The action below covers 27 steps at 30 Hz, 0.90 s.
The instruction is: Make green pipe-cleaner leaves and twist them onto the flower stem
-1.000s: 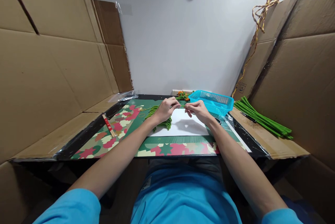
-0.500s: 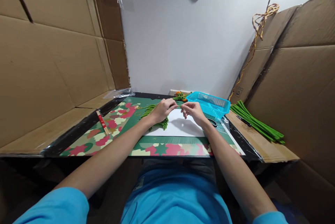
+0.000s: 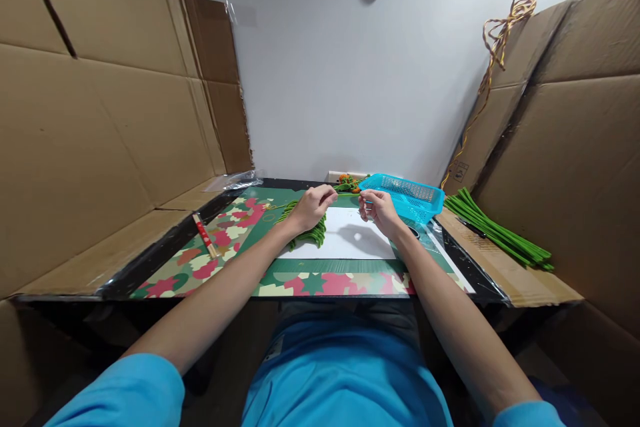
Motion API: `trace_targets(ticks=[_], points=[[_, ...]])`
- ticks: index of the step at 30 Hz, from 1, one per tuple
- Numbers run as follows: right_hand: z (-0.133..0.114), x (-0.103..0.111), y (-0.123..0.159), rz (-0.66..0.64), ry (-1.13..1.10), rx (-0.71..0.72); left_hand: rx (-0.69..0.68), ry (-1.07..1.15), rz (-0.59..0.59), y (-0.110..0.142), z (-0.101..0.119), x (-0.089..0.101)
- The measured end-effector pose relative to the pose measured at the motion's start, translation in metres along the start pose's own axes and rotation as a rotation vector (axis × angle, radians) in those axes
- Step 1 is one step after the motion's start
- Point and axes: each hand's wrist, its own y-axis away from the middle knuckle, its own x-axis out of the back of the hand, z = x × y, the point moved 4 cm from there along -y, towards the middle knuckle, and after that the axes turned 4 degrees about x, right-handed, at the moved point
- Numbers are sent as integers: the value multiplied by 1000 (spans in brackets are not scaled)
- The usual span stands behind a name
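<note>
A thin green pipe cleaner spans the gap between my hands above a white sheet of paper. My left hand pinches one end between thumb and fingers. At the other end, my right hand is closed on it with the fingertips. Beneath my left wrist lies a pile of bent green pipe cleaners, partly covered by the hand and forearm. Close to my right wrist, a dark looped handle, perhaps of scissors, shows in part.
A blue plastic basket stands at the back right, beside orange and green craft flowers. Long green pipe cleaners and a black pen lie on cardboard at right. At left is a red-wrapped stick. Cardboard walls flank the table.
My hands have drawn farther apart, the right one moving rightward, and a longer stretch of green pipe cleaner shows between them. The whole view has shifted slightly.
</note>
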Motion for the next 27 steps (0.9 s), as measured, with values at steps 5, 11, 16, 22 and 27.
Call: trace_targets(ticks=[5, 11, 16, 22, 27], points=[[-1, -4, 2, -3, -16, 10, 2, 43, -17, 0, 7, -2], [2, -7, 3, 11, -8, 31, -17, 82, -71, 0, 16, -10], [6, -10, 3, 55, -42, 82, -45, 89, -99, 2, 20, -17], [6, -16, 6, 28, -67, 116, -64, 77, -91, 5, 22, -19], [7, -11, 5, 60, -60, 128, -98, 70, -114, 7, 26, -20]])
